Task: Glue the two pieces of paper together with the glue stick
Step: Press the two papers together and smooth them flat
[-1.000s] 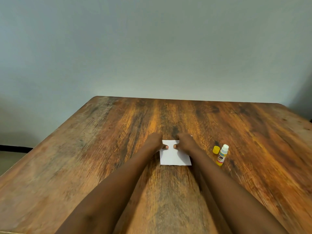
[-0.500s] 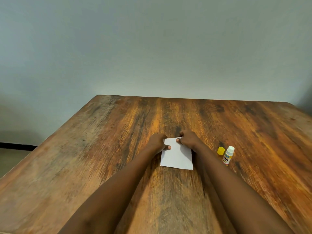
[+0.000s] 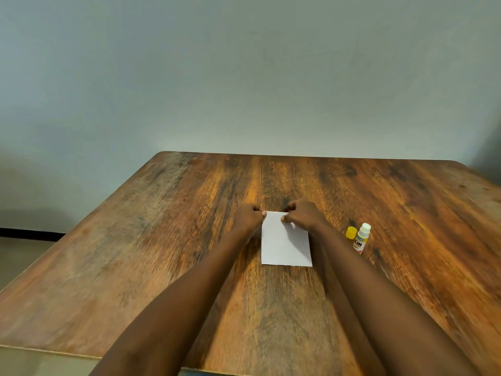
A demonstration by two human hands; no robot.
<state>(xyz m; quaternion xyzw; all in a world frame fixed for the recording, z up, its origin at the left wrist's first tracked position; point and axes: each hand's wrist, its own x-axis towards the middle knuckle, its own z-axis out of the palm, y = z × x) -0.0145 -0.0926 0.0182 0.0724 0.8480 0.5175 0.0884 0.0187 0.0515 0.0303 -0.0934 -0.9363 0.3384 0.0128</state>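
Note:
A white paper (image 3: 284, 244) lies flat on the wooden table (image 3: 162, 240) in the middle. Only one sheet shows; whether a second lies under it I cannot tell. My left hand (image 3: 248, 218) pinches the paper's far left corner. My right hand (image 3: 302, 215) pinches its far edge near the right corner, thumb on top. To the right, the glue stick (image 3: 361, 238) lies uncapped, white tip pointing away, with its yellow cap (image 3: 351, 232) just to its left.
A plain grey wall stands behind the table's far edge (image 3: 298, 156). The table's left edge drops to the floor (image 3: 16, 253). The near edge runs along the bottom of the view under my forearms.
Both hands slid from the paper's middle toward its far edge and apart to the corners. More of the white sheet shows now.

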